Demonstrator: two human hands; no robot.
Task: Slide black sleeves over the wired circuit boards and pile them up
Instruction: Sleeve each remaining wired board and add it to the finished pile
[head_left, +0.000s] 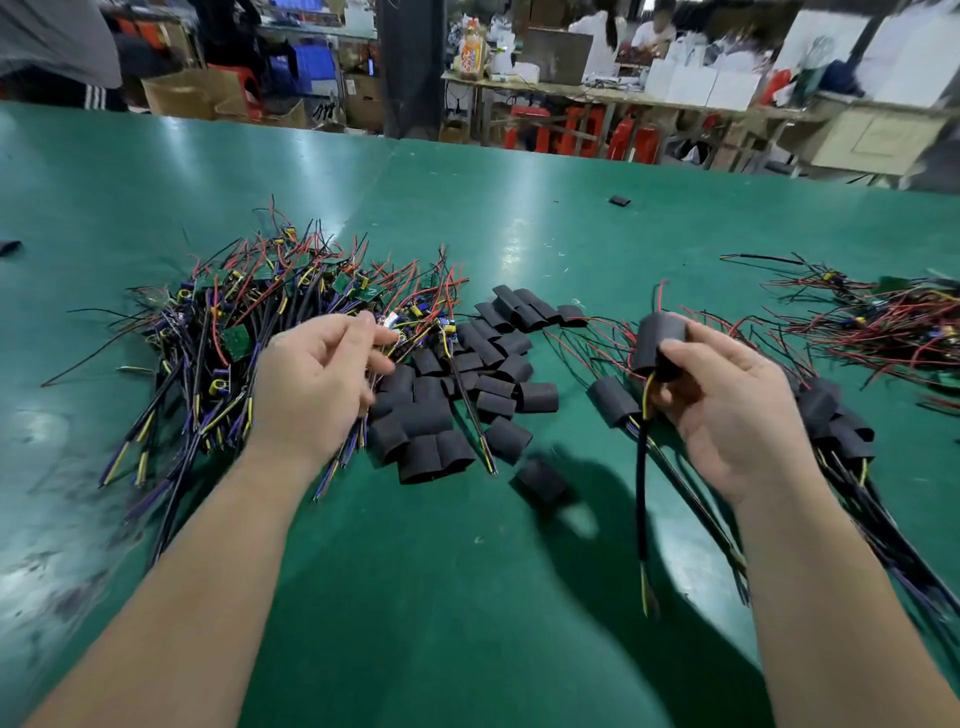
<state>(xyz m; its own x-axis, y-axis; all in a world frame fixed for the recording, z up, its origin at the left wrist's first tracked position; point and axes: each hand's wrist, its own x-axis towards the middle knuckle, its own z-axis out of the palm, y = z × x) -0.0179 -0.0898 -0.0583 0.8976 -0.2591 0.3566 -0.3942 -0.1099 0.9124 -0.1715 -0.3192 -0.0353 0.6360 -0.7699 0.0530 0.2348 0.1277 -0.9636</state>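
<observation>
My right hand (727, 410) grips a sleeved circuit board (658, 345); its black cable with a yellow wire hangs down toward me. My left hand (317, 384) reaches into the heap of bare wired circuit boards (249, 322) at the left, fingers curled and pinching the wires of one board at the heap's right edge. Loose black sleeves (457, 395) lie in a pile between my hands, one sleeve (540, 480) apart from it. Several sleeved boards (841, 426) lie piled under and right of my right hand, and one more (613, 401) lies beside it.
The work lies on a green table (467, 597). Another tangle of wired boards (883, 322) lies at the far right. A stray black sleeve (619, 200) sits far back, another dark piece (10, 247) at the left edge. Benches, boxes and people stand beyond the table.
</observation>
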